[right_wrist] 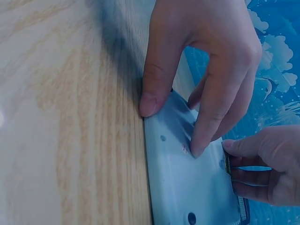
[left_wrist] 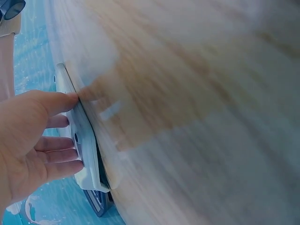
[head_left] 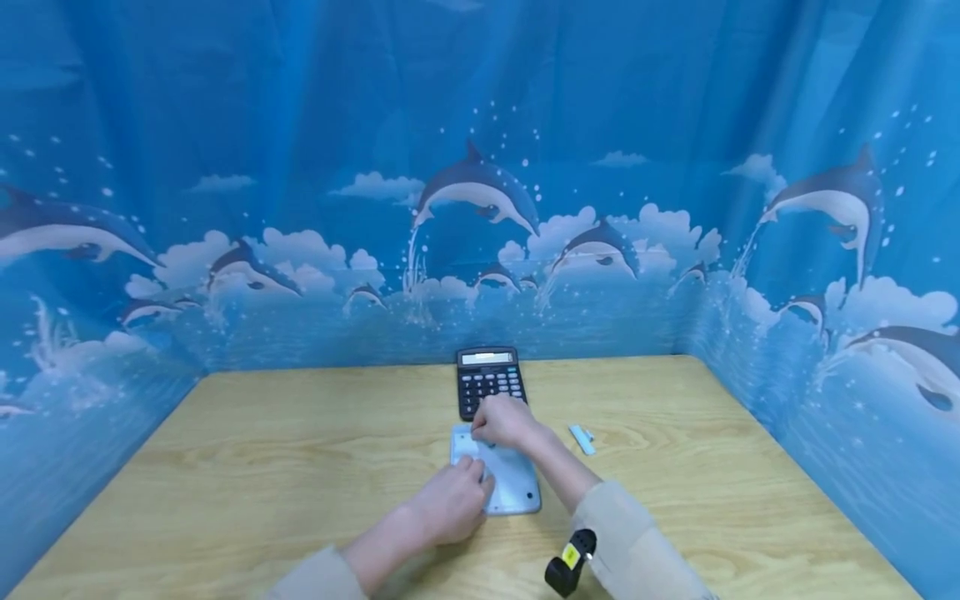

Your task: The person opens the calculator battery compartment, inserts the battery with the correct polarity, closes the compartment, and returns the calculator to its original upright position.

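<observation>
A light-blue calculator [head_left: 513,479] lies face down on the wooden table, its back with small screw holes facing up. My left hand [head_left: 453,500] holds it at the near left, thumb against the side edge and fingertips on the back, close up in the left wrist view. At the far end my right hand [head_left: 504,419] has thumb and fingers curled together by the calculator's edge. Between those fingertips a small black-and-yellow battery [right_wrist: 227,165] partly shows in the right wrist view. A light-blue battery cover [head_left: 581,439] lies apart on the right.
Just beyond the light-blue calculator lies a black calculator [head_left: 487,367], face up, partly covered by my right hand. A blue curtain [head_left: 360,100] printed with dolphins surrounds the wooden table [head_left: 300,442] at the back and sides.
</observation>
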`<state>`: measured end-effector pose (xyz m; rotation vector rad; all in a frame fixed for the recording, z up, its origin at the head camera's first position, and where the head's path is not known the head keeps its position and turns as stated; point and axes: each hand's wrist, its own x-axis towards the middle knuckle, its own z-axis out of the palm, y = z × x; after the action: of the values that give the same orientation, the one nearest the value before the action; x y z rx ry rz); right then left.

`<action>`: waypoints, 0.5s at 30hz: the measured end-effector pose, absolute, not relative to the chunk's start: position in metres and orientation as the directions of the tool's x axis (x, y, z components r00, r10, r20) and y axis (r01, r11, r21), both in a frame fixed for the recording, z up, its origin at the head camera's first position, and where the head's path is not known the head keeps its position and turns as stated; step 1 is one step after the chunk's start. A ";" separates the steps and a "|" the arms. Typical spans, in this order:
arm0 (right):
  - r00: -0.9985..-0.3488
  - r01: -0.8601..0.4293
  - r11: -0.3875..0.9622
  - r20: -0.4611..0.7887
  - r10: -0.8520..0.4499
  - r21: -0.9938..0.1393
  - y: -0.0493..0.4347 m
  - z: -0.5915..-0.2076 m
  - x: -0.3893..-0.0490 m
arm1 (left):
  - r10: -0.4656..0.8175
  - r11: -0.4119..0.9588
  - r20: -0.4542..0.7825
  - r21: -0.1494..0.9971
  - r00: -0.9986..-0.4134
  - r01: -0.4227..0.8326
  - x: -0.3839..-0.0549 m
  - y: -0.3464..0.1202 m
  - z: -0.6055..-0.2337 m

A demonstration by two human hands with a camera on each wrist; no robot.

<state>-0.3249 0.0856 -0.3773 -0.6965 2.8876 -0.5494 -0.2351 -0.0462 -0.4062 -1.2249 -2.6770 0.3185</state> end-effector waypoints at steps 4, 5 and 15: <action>-0.885 -0.423 0.823 -0.020 -0.464 -0.379 0.085 -0.378 -0.325 | 0.778 0.613 0.083 -0.315 -0.623 0.724 -0.234 -0.048 -0.408; -0.885 -0.425 0.823 -0.017 -0.465 -0.378 0.084 -0.378 -0.325 | 0.783 0.607 0.090 -0.326 -0.616 0.724 -0.234 -0.048 -0.408; -0.916 -0.341 0.856 -0.067 -0.396 -0.390 0.081 -0.376 -0.325 | 0.775 0.622 0.109 -0.304 -0.622 0.721 -0.233 -0.048 -0.408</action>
<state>-0.3246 0.0813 -0.3765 -0.5758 2.8854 -0.5661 -0.2327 -0.0478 -0.4082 -1.2272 -2.6164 0.3399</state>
